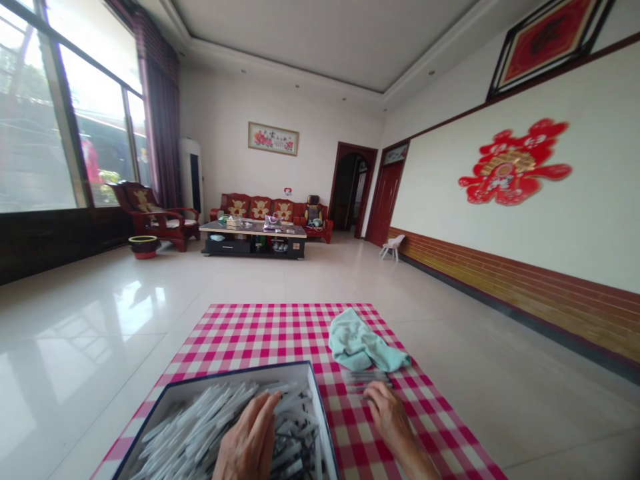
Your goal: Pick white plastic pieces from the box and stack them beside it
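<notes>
My left hand (247, 440) is over a shallow box (320, 413) with white inner walls and a dark blue rim. Its fingers are stretched out close together, and nothing shows in them. Under it, the box is full of long, thin, whitish translucent sticks (195, 427), with darker pieces at the right side. On the cloth to the right, my right hand (390, 413) has its fingers bent together at a small row of thin grey sticks (367, 379). Motion blurs that spot, so what the fingertips pinch is unclear.
A pink-and-white checked cloth (260, 333) lies under everything. Just beyond my right hand is a crumpled mint-green cloth (357, 340). Farther off stand a low table (253, 230), a wooden sofa (320, 230), an armchair (165, 220), a pot (145, 247) and a small white chair (393, 247).
</notes>
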Tool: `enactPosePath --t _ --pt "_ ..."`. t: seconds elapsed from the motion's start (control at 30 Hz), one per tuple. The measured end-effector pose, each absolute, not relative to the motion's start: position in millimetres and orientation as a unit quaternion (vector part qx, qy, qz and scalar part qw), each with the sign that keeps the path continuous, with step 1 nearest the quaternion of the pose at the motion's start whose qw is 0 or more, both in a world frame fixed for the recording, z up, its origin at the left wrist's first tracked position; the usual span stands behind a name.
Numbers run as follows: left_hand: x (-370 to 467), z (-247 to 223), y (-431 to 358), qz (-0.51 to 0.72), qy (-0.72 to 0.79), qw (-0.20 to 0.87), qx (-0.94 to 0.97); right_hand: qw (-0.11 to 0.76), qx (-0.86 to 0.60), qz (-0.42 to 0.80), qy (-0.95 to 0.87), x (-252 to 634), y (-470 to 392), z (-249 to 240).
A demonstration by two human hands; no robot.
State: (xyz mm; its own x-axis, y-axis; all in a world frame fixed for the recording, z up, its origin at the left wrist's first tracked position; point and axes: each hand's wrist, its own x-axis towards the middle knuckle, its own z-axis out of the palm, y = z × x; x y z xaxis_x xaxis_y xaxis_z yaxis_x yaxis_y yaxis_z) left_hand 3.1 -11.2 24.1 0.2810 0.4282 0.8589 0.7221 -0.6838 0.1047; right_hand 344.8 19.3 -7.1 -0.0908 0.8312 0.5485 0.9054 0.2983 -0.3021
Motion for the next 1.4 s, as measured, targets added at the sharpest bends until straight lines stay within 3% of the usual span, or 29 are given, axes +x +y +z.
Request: enactPosePath --t 0.5,0.9,1.07,1.2,1.4 --pt "2 28 -15 -0.477 -0.361 0.11 -0.794 0.345 -0.559 -0.044 -0.753 355 44 -28" --pt "-18 50 -28 -0.429 -0.426 0.079 -0.793 0.379 -0.539 0.015 -0.752 305 9 9" --pt "-28 33 -54 -0.422 -0.395 0.059 -0.814 0.256 -0.45 0.16 -0.84 253 -35 67" --pt "-26 23 -64 -0.41 -0.377 0.052 -0.829 0.13 -0.381 0.129 -0.906 232 -49 87" --pt "-26 21 -60 -0.429 -0.375 0.054 -0.82 0.12 -0.345 0.103 -0.925 225 -42 65"
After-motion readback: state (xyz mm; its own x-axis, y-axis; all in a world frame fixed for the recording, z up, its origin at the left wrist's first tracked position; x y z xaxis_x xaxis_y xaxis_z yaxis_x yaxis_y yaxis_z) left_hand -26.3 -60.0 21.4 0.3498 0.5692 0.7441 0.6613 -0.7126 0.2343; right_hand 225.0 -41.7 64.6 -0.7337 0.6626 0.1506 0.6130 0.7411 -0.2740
